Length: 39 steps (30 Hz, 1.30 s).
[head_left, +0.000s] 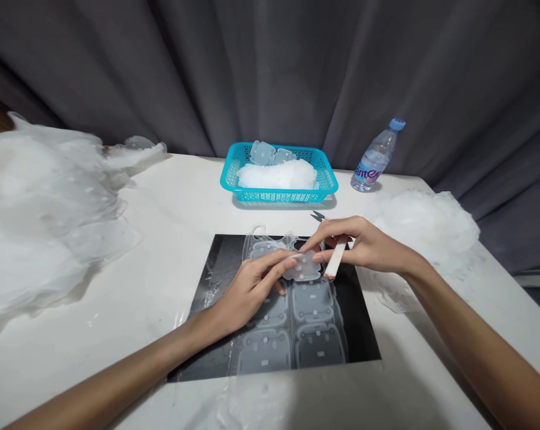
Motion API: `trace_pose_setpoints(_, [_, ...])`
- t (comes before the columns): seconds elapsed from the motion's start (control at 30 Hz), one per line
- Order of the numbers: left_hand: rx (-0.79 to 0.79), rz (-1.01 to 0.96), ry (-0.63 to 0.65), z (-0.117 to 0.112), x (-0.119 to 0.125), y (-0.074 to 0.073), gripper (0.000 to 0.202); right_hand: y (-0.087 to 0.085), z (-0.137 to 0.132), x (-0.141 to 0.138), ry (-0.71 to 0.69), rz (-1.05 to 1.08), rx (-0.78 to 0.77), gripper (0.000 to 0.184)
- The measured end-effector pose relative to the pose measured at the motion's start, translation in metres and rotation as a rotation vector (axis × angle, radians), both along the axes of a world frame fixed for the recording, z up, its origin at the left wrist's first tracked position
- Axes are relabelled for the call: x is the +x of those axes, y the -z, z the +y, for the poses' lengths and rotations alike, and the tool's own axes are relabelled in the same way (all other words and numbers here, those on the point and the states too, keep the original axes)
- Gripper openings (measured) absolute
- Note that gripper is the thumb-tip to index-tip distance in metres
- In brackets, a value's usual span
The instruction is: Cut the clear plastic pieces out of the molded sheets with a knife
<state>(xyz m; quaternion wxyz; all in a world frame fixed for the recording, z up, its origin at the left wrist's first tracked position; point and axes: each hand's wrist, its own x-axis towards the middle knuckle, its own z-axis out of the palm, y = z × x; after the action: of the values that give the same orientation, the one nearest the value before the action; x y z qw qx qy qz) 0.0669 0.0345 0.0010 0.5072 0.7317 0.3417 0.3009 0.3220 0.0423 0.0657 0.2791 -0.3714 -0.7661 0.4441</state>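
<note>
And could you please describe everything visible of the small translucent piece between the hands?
The translucent piece is whitish and thin, perhaps soft plastic, with rounded corners and pale spots. It lies over the moulded sheet, apparently tilted. The left hand holds and partly hides its left side; the right hand seems to touch its right.

Glossy plastic is seen in the sheet and bottle, smooth plastic in the basket, matt cloth in the curtain.
</note>
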Motion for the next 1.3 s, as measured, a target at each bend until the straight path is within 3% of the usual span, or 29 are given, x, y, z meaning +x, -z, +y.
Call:
trace_pose_setpoints(0.3, [-0.064, -0.022, 0.025, 0.001, 0.003, -0.003, 0.037, 0.004, 0.001, 0.000, 0.016, -0.025, -0.010, 0.016])
trace_pose_setpoints(0.5, [-0.064, -0.010, 0.020, 0.001, 0.003, -0.004, 0.036, 0.009, 0.002, 0.000, 0.032, 0.014, -0.046, 0.023])
trace_pose_setpoints(0.7, [-0.038, 0.085, -0.064, 0.000, 0.002, -0.006, 0.039, 0.011, 0.002, -0.001, 0.037, -0.017, -0.023, 0.022])
trace_pose_setpoints(0.93, [-0.091, 0.032, -0.104, 0.007, 0.005, 0.001, 0.042, 0.014, 0.001, -0.008, 0.085, 0.040, -0.110, 0.022])
trace_pose_setpoints(1.3, [-0.106, 0.056, -0.105, 0.007, 0.005, 0.002, 0.038, 0.024, -0.004, -0.027, 0.186, 0.055, -0.020, 0.026])
